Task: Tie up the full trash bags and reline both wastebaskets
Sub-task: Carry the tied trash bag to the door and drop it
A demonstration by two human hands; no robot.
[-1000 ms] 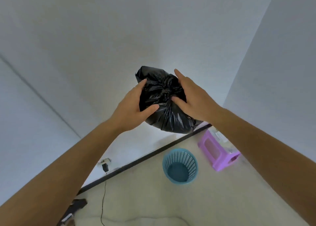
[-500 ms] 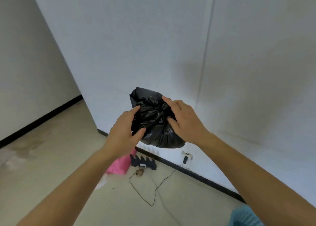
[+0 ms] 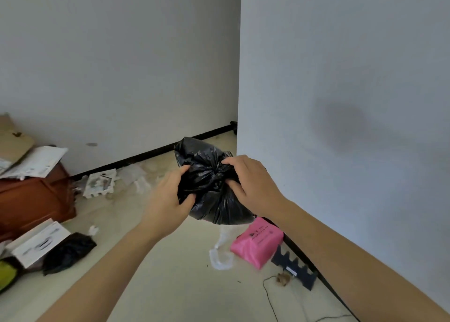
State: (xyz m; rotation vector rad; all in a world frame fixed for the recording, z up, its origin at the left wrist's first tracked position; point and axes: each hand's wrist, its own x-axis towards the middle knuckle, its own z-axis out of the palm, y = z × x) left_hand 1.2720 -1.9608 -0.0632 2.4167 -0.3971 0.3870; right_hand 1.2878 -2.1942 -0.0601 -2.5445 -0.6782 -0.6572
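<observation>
Both hands meet at the gathered neck of a crinkled black plastic trash bag (image 3: 214, 187), held up in the air over the floor just beside a white wall corner. The left hand (image 3: 168, 200) is closed on the bag's left side, thumb below and fingers over the top folds; the right hand (image 3: 250, 185) pinches the twisted plastic on the right of the knot, so each hand grips film, not the load. The bag looks small, rounded and light, its thin skin soft, slick and easy to tear, so the bunched neck is the safest hold, with the belly left hanging free. No wastebasket shows in this view. Below the bag a pink soft packet (image 3: 257, 242) lies on the pale floor (image 3: 170, 285) against the wall's black baseboard, with a black toothed foam piece (image 3: 295, 270) and a thin black cord (image 3: 270, 297) near it. Toward the left edge lie a crumpled black bag (image 3: 68, 253), a white box (image 3: 36, 243) and a brown wooden cabinet (image 3: 34, 200). The middle of the floor looks open enough for setting the bag down.
</observation>
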